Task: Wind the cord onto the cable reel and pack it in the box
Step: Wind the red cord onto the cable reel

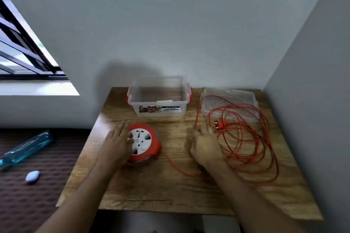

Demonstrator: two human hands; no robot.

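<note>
Where 2 grey walls [170, 24] meet, wooden table [161, 185] under loose cord [251, 138].

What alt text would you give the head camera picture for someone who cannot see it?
On a wooden table, a person's left hand rests against a red and white cable reel, while the right hand reaches into loose loops of orange cord. Behind stand an open clear plastic box and its clear lid.

The wooden tabletop [151, 185] carries an open clear box [160, 98], its lid [230, 102] beside it, a red cable reel [144, 143], and loose orange cord [246, 136], apparently partly over the lid.
</note>
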